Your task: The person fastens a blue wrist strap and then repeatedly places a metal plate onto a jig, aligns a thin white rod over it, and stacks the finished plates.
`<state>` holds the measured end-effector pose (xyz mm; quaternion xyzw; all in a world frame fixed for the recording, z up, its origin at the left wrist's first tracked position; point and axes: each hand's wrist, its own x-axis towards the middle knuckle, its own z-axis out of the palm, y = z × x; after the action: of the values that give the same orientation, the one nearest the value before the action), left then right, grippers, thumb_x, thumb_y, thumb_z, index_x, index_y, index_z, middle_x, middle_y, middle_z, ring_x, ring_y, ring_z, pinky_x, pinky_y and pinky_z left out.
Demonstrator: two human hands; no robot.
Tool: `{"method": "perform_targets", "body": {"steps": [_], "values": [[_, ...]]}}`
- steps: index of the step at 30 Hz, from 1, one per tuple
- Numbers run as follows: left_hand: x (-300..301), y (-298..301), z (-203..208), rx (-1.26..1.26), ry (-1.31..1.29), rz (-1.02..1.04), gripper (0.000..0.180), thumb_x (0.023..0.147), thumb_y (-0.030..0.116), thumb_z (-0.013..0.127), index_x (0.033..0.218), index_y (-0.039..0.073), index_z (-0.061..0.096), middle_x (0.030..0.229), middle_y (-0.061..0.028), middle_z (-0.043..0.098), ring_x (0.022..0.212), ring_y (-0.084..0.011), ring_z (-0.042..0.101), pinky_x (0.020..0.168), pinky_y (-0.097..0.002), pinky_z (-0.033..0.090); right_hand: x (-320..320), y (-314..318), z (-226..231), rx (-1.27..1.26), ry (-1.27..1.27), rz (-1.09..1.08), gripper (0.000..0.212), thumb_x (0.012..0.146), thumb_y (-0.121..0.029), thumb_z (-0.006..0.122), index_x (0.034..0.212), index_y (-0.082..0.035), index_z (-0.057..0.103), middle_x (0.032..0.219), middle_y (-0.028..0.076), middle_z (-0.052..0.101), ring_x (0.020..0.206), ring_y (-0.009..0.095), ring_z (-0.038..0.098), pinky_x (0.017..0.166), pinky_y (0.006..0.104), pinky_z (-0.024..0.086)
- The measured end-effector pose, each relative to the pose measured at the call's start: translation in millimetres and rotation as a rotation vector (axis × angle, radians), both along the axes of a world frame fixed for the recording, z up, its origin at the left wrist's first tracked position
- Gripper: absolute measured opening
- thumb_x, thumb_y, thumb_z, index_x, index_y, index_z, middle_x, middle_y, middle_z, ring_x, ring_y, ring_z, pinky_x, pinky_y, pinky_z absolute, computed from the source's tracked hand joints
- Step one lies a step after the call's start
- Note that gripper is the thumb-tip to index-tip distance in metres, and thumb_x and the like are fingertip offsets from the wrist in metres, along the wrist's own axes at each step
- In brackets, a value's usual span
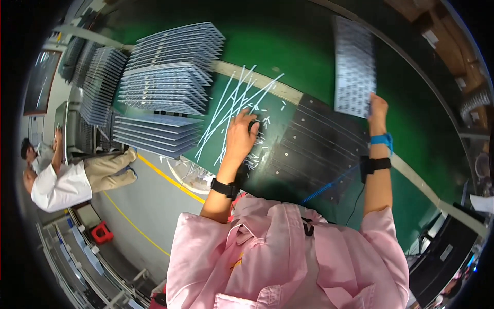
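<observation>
- Right hand (378, 107) is closed on a pale perforated panel (355, 67), gripping its near right corner. Fingers wrapped behind aren't visible to me.
- Panel is raised at far right, long axis running near to far. It's blurred on my feed, so I can't read hole detail or judge clearance over the green desk (404, 190).
- My read: thin, light, fairly stiff. Smooth faces may slip; a one-corner hold could let the far end swing or flex. I'd take it by the long edges, around mid-length, off the perforated face.
- Left hand (242, 135) is palm down over long thin white strips (225, 117), fingers parted and slightly bent. Can't tell whether it's pinching one or only resting there.
- Strips lie crossed in a loose heap, left of centre. They look light and straight, probably easy to bend or scatter. I'd pinch one near mid-length, from the outside of the heap.
- Short white pieces (265, 109) sit just right of that hand; fingertip pickup only, I'd say.
- Dark board (309, 149) with thin parallel lines lies between both hands, toward the near side.
- Panel stacks (164, 72) stand far left, sheets spaced apart; I'd guess their exposed edges are the safest hold.
</observation>
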<state>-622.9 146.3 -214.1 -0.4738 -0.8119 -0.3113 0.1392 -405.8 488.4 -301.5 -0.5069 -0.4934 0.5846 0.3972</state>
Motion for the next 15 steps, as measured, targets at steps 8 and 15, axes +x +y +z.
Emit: {"method": "perform_targets", "body": {"steps": [8,15], "values": [[-4,-113,78,-0.072,-0.08,0.324,0.009,0.075,0.004,0.055,0.083,0.005,0.059,0.07,-0.0102,0.058,0.059,-0.0291,0.057,0.053,-0.0338,0.045,23,42,3,-0.337,-0.077,-0.136,0.034,0.073,-0.011,0.06,0.098,0.01,0.05,0.094,0.014,0.058,0.079,0.023,0.058,0.067,0.0309,0.046],[-119,-245,79,-0.269,0.284,0.363,0.024,0.071,-0.002,0.052,0.093,0.005,0.054,0.089,-0.0126,0.054,0.089,-0.031,0.05,0.076,-0.0404,0.039,72,-5,70,0.356,-0.249,0.055,0.024,0.078,-0.015,0.056,0.094,0.004,0.058,0.086,0.008,0.061,0.082,0.016,0.055,0.076,0.0246,0.041]]}}
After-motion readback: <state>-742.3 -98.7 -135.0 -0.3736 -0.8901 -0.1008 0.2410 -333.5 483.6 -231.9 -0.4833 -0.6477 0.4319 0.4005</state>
